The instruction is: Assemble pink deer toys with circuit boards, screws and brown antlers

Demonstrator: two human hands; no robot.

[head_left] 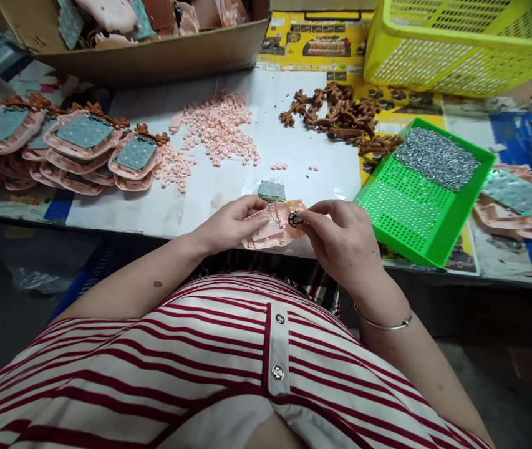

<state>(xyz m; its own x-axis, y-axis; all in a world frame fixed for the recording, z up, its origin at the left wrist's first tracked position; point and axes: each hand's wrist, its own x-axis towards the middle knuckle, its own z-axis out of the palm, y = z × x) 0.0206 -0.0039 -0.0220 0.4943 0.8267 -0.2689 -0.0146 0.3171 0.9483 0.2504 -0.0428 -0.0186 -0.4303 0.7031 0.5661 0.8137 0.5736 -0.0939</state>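
My left hand (240,226) is closed on the left side of a pink plastic shell (266,234), its thumb lying on the inner face. The shell is tilted toward me, with a thin wire and small posts inside. At the shell's right end my right hand (340,237) pinches a small round black part (295,219), which looks like a speaker; whether it sits in the shell I cannot tell. Just beyond the shell lies a grey-teal panel (272,189), partly hidden by the shell and my fingers.
Stacked pink shells with teal panels (85,131) stand at left. Loose pink rings (223,128) and brown pieces (345,112) lie mid-table. A green basket (415,215) holds many screws (436,157). More shells (511,202) lie at right. A cardboard box (153,59) and yellow crate (462,59) stand behind.
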